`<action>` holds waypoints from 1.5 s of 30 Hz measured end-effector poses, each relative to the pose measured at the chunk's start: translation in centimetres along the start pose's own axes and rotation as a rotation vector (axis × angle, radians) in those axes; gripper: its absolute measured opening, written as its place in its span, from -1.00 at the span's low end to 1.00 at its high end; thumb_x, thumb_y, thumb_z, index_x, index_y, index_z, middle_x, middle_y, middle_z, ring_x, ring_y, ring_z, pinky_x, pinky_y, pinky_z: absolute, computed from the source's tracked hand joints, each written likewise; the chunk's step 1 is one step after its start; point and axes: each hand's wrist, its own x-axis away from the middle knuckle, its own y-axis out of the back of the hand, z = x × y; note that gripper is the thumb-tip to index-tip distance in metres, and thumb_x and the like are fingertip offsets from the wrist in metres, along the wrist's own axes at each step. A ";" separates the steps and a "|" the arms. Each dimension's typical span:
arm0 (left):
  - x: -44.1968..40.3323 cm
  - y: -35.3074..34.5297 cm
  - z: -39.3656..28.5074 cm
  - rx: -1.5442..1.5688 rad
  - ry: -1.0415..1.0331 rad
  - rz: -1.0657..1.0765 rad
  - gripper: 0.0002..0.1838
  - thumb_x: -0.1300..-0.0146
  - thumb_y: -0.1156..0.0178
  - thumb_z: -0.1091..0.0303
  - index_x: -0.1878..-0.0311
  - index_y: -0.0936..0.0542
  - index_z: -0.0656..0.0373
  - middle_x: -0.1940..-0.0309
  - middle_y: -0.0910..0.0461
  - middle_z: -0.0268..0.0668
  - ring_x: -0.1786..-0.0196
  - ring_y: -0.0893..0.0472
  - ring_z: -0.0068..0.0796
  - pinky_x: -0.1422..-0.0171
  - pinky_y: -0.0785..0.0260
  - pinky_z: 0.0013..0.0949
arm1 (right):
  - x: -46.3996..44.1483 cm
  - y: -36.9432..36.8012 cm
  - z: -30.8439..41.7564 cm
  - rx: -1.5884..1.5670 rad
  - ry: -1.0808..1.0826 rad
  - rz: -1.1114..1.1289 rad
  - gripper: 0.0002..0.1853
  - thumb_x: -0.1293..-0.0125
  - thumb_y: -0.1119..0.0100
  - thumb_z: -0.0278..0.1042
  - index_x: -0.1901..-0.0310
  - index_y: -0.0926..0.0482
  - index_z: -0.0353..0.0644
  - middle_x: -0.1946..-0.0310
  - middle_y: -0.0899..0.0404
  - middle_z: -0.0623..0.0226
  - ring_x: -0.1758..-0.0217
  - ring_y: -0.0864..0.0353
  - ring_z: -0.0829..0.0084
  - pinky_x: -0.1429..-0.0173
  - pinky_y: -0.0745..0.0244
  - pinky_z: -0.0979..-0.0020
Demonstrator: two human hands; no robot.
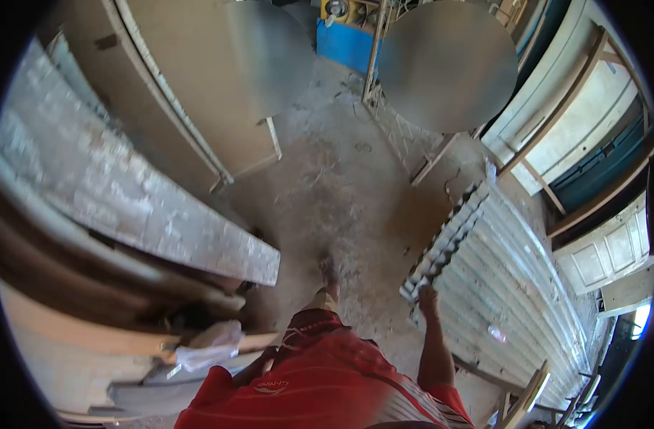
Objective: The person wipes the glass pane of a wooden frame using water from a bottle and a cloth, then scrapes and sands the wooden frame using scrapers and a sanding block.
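My right hand (428,295) is at the near left corner of a stack of grey corrugated roofing sheets (502,261). Its fingers look curled at the edge of the stack, though they are small and hard to make out. The ends of the sheets form a thick wavy edge (445,239). My left forearm (257,366) shows beside the red shirt (320,382), while the left hand itself cannot be made out. Close to that forearm lies a crumpled clear plastic bag (211,345).
A long paint-spattered plank (137,189) juts in from the left. Large brown panels (191,86) stand behind it. Two blurred round patches cover parts of the far area. White doors and wooden frames (604,247) line the right. The dusty floor (323,186) runs ahead.
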 end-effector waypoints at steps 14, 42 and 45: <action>-43.3 47.8 -64.5 0.446 -0.772 -0.213 -0.56 -0.54 -0.17 0.03 -0.15 -0.66 0.26 -0.05 -0.67 0.09 -0.14 -0.65 0.13 -0.23 -0.51 0.04 | -28.6 -10.7 12.7 -0.031 -0.454 0.551 -0.70 -0.29 -0.18 -0.03 0.10 -0.71 0.02 0.12 -0.77 0.06 0.00 -0.77 -0.07 -0.09 -0.64 -0.10; -102.3 82.6 -79.4 0.007 -0.692 -0.814 -0.78 -0.36 -0.23 0.25 0.43 -0.61 0.03 0.61 -0.54 -0.13 0.51 -0.61 -0.05 0.39 -0.42 0.11 | -126.5 -28.9 41.2 0.330 0.270 0.677 -0.60 -0.51 -0.23 0.01 -0.29 -0.68 0.16 0.14 -0.85 0.36 0.10 -0.85 0.31 -0.07 -0.74 0.24; -111.9 95.3 -90.3 -0.142 -0.856 -0.738 -0.95 -0.24 -0.19 0.36 0.28 -0.60 0.08 0.38 -0.61 -0.13 0.21 -0.65 -0.02 0.15 -0.53 0.09 | -133.3 -26.8 48.1 0.151 -0.185 0.425 -0.34 -0.33 -0.40 0.29 -0.20 -0.73 -0.14 0.01 -0.81 -0.07 -0.03 -0.82 -0.03 -0.16 -0.70 0.08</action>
